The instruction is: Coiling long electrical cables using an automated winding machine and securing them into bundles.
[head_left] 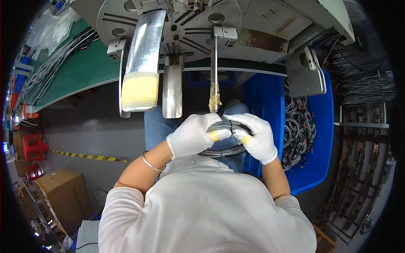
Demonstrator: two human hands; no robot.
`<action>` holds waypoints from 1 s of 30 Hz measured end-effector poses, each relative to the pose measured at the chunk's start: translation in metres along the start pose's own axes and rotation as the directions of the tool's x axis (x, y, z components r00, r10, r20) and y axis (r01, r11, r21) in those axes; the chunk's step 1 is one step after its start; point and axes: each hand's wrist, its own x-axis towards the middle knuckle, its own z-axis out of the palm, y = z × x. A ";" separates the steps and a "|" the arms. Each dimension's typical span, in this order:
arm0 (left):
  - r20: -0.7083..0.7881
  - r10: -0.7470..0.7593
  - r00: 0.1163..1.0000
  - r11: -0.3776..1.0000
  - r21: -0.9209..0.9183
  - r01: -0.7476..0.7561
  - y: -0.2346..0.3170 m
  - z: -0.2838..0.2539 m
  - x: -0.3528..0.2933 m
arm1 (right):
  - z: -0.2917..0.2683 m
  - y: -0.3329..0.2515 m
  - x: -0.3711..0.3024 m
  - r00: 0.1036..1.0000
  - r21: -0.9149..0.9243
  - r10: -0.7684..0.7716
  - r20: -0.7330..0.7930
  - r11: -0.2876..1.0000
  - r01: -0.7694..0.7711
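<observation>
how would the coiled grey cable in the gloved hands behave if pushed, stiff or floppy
The cable coil probably flexes springily, being many turns packed together. The dark tie around it should limit unravelling.

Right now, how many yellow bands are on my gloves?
2: one yellow band on the left glove, another band on the right glove, each at the thumb. Others may hide behind the cable coil.

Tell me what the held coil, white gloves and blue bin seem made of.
Coil: probably grey plastic-sheathed cable, slightly glossy, in parallel turns; core hidden. White gloves: likely matte fabric, softly creased. Blue bin: apparently moulded plastic, smooth and evenly coloured.
</observation>
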 end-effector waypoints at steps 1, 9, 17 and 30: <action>0.036 -0.058 0.998 0.997 -0.046 0.059 -0.003 0.003 0.003 | 0.002 0.002 0.000 0.999 0.121 0.039 -0.035 0.992 -0.034; -0.068 0.105 0.992 0.994 0.034 -0.103 -0.039 0.016 0.016 | -0.039 0.009 -0.034 0.899 0.427 0.437 -0.005 0.814 -0.394; -0.026 -0.285 0.958 0.903 0.329 0.277 -0.085 0.001 -0.002 | -0.180 0.074 -0.089 0.524 0.064 0.450 -0.723 0.799 -0.598; -0.593 -0.246 0.767 0.747 0.388 0.540 -0.100 -0.101 -0.064 | -0.076 0.199 -0.026 0.822 -0.299 0.320 -0.471 0.819 -0.490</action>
